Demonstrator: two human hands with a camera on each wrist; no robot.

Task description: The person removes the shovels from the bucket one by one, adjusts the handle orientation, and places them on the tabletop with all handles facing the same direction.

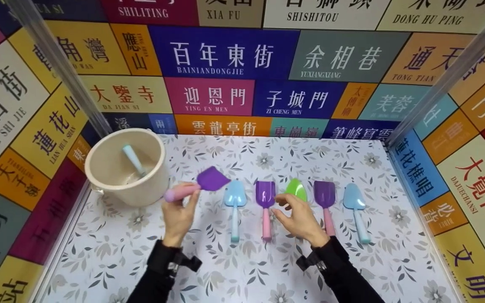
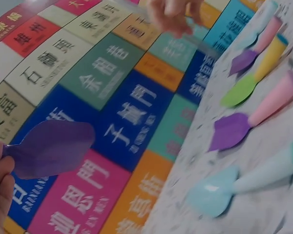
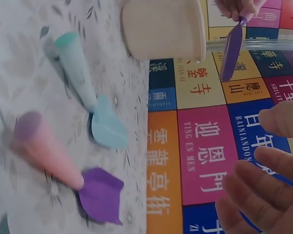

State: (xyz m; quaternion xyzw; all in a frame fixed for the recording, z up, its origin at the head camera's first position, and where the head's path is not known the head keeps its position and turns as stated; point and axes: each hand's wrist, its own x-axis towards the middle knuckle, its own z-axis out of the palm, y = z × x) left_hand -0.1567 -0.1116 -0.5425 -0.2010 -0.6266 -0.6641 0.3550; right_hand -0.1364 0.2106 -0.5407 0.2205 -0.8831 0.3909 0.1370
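My left hand (image 1: pixel 179 219) grips the pink handle of a toy shovel with a purple blade (image 1: pixel 213 179), raised to the right of a cream bucket (image 1: pixel 124 195). In the left wrist view that purple blade (image 2: pixel 58 148) points away from the fingers. My right hand (image 1: pixel 301 219) hovers, fingers apart and holding nothing, over a green shovel (image 1: pixel 296 189) whose yellow handle (image 2: pixel 272 57) shows in the left wrist view. To its left lie a purple shovel (image 1: pixel 265 193) and a light blue shovel (image 1: pixel 235 195). On its right are another purple shovel (image 1: pixel 324 195) and another light blue shovel (image 1: pixel 354 198).
Inside the bucket leans a shovel with a light blue handle (image 1: pixel 133 158). A white cloth (image 1: pixel 263 273) with a leaf and flower print covers the table. Walls of coloured panels (image 1: pixel 230 52) with lettering close in the back and both sides.
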